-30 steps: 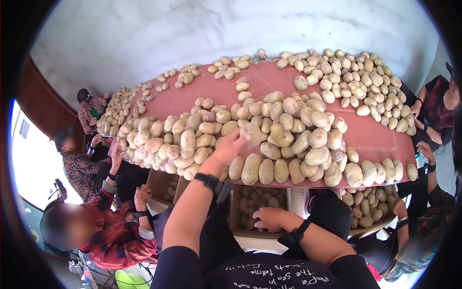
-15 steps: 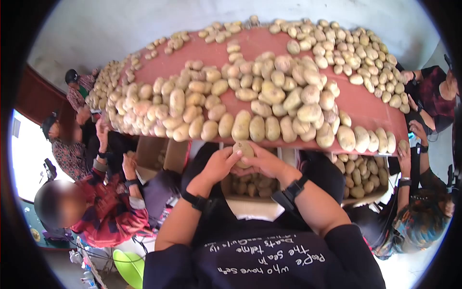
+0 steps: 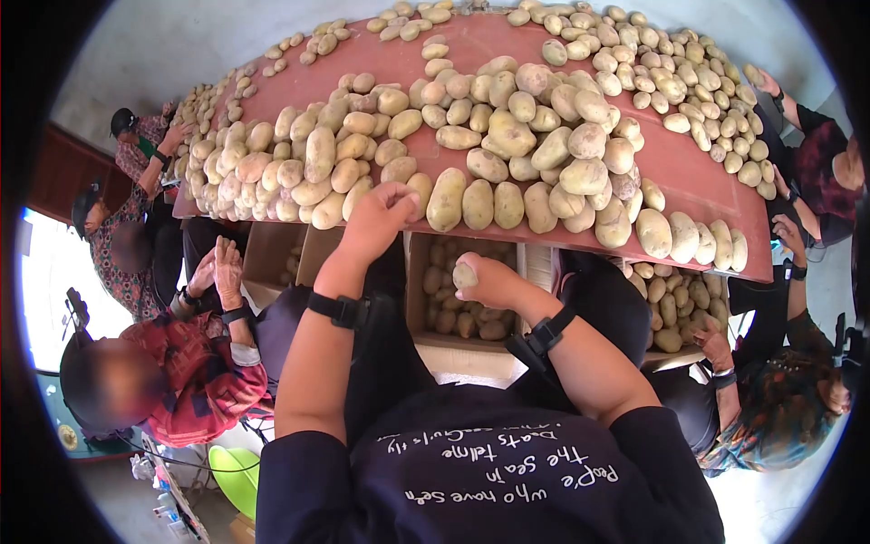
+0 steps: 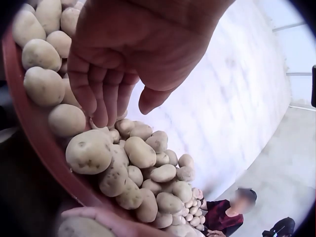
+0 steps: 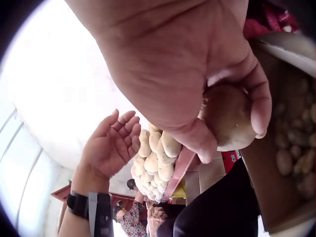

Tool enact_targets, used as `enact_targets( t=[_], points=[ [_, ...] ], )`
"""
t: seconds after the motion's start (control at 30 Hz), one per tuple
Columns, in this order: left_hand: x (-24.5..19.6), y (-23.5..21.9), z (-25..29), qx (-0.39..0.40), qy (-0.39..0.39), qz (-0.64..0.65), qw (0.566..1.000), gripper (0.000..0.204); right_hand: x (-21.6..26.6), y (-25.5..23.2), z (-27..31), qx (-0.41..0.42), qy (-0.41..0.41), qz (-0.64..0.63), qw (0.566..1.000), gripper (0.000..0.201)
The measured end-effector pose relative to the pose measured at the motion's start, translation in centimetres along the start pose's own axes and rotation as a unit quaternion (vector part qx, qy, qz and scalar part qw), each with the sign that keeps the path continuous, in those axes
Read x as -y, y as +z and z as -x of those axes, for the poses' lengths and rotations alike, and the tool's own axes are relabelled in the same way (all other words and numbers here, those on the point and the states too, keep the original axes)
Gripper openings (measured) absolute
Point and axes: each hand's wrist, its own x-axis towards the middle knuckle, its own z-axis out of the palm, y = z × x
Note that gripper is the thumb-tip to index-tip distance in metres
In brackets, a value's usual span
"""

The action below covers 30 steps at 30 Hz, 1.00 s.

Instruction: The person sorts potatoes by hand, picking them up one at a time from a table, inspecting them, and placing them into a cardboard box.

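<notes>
My right hand (image 3: 494,283) holds a potato (image 5: 229,118) between thumb and fingers over an open cardboard box (image 3: 467,355) that has potatoes in it. In the head view only part of that potato shows past the fingers. My left hand (image 3: 385,218) hovers by the table's front edge, beside the near row of potatoes (image 3: 446,199). Seen from the left wrist, its fingers (image 4: 101,94) are loosely bent and hold nothing. Heaped potatoes (image 4: 89,152) lie just beyond those fingertips.
The red table (image 3: 399,63) bears large potato heaps, with a further heap (image 3: 680,86) at the back right. Another box of potatoes (image 3: 675,308) stands to the right, and a cardboard box (image 3: 272,254) to the left. Several people sit around; a person in red plaid (image 3: 208,372) is close at left.
First the left hand reached into the heap; then both hands held a potato together at the table edge. Now the right hand has it over the box, and the left has returned toward the row.
</notes>
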Motion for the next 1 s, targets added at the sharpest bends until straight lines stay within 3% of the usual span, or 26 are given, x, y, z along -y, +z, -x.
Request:
enact_targets(
  t=[0.2, 0.4, 0.47, 0.57, 0.67, 0.7, 0.8, 0.9, 1.0],
  points=[
    [-1.8, 0.4, -4.1, -0.015, 0.021, 0.075, 0.997, 0.025, -0.2, 0.5, 0.1, -0.090, 0.028, 0.057, 0.994, 0.055],
    [-2.0, 1.3, -9.6, 0.012, 0.042, 0.050, 0.998, 0.033, -0.7, 2.1, -1.0, -0.163, 0.007, 0.122, 0.979, 0.049],
    [-1.7, 2.0, -11.5, -0.011, 0.084, -0.040, 0.996, 0.037, 0.1, 2.6, -0.5, -0.198, -0.008, 0.172, 0.965, 0.043],
    [-2.0, 3.4, -13.1, -0.033, 0.163, -0.165, 0.972, 0.045, 0.8, 2.2, -0.7, -0.006, -0.005, 0.183, 0.983, 0.033],
    [-0.8, 4.3, -15.2, -0.059, 0.160, -0.352, 0.920, 0.048, 1.5, 2.7, -0.4, 0.070, 0.000, 0.197, 0.978, 0.024],
    [-1.3, 4.5, -15.4, -0.039, 0.117, -0.391, 0.912, 0.050, 1.4, 2.9, -0.3, 0.075, -0.007, 0.208, 0.975, 0.025],
    [-1.1, 5.3, -16.0, -0.038, 0.107, -0.470, 0.875, 0.053, 1.2, 3.1, -0.2, 0.087, -0.012, 0.227, 0.970, 0.026],
    [-1.8, 5.3, -16.4, -0.008, 0.066, -0.498, 0.864, 0.048, 1.5, 2.9, 0.0, 0.095, 0.004, 0.220, 0.971, 0.027],
    [-1.2, 5.0, -16.6, -0.010, 0.079, -0.495, 0.865, 0.047, 1.6, 3.0, 0.0, 0.096, 0.005, 0.219, 0.971, 0.028]
  ],
)
